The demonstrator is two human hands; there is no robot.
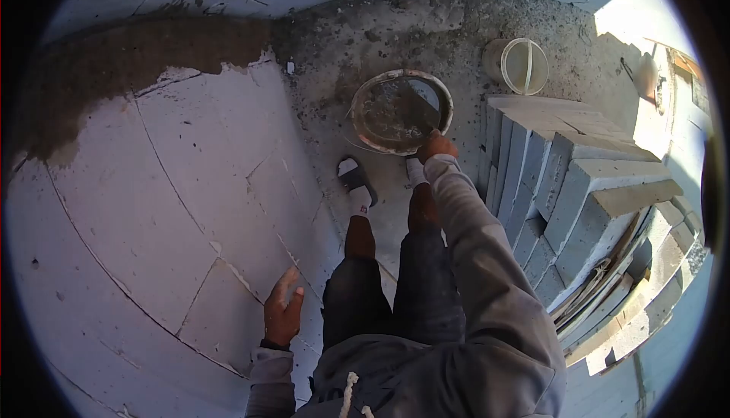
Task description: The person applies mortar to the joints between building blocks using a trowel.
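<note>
My right hand (439, 146) is closed at the near right rim of a round tub (363, 135), arm stretched forward. A dark, flat shape (417, 112) reaches from that fist into the tub; I cannot tell what the fist grips. Wet grey-brown mix (380, 110) lies inside the tub, its surface shiny at the upper right. My left hand (283, 311) is open and holds nothing, fingers and thumb apart, close beside the white block wall (205, 190). Dark wet coating (152, 53) covers the upper part of that wall, with a ragged lower edge.
A pale bucket (525, 66) stands on the rough concrete floor (319, 45) beyond the tub. To the right are stacked light blocks (563, 167), with thin strips (608, 289) leaning nearby. My feet, one in a dark sandal (356, 177), are just before the tub.
</note>
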